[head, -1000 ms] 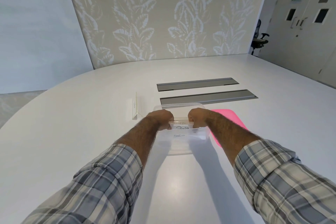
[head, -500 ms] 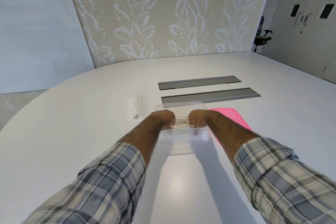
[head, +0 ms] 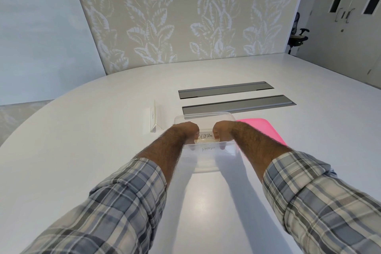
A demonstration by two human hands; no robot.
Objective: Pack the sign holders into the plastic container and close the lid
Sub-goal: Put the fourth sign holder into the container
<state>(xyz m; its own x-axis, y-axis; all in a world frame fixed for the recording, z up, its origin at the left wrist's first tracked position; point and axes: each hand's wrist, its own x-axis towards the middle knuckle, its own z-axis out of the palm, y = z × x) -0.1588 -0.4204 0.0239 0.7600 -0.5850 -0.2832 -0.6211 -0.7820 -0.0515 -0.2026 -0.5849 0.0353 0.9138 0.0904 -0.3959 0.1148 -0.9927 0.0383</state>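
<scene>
Grip: left hand (head: 186, 131) and right hand (head: 223, 130) both curled down inside the clear plastic container (head: 206, 161), each clamped on one end of a sign holder (head: 204, 137) whose card reads "ZEBRA"; fingertips mostly hidden below the container's rim, so the exact hold cannot be told. Container: open-topped, standing on the white tabletop (head: 103, 150) straight ahead of the person. A second sign holder (head: 208, 148), lettered "PANDA", lies inside it nearer the person, seen through the near wall. A third sign holder (head: 153, 117), clear with a white card, stands upright on the tabletop just left of the container, apart from it. Lid (head: 261, 130): pink, flat on the tabletop, just right of the container, partly hidden by the right forearm. Two grey slot covers (head: 237, 99) set into the tabletop beyond the container. Sleeves: plaid, rolled to mid-forearm.
</scene>
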